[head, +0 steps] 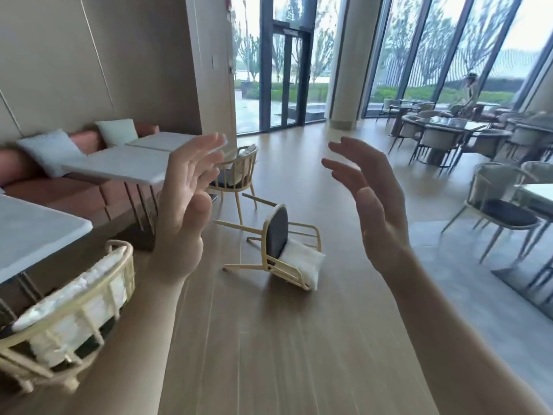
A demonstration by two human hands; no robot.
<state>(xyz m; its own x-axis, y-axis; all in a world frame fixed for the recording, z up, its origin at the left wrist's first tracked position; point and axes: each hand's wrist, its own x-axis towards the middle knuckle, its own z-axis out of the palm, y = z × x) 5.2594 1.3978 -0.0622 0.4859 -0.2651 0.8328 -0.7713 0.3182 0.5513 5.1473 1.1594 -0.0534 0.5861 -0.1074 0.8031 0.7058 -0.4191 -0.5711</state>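
A cream-framed chair (287,250) with a dark seat lies tipped on its back on the wooden floor, legs pointing left, a white cushion (305,263) against its backrest. My left hand (185,205) and my right hand (371,205) are raised in front of me, palms facing each other, fingers straight and spread, holding nothing. The fallen chair appears between and beyond them, well out of touch.
An upright chair (236,175) stands beyond the fallen one beside white tables (119,166) and a pink sofa (59,190). Another chair (68,307) is close at lower left. Tables and chairs (443,133) fill the right side, where a person (469,91) stands by the windows. Glass doors (287,79) lie ahead.
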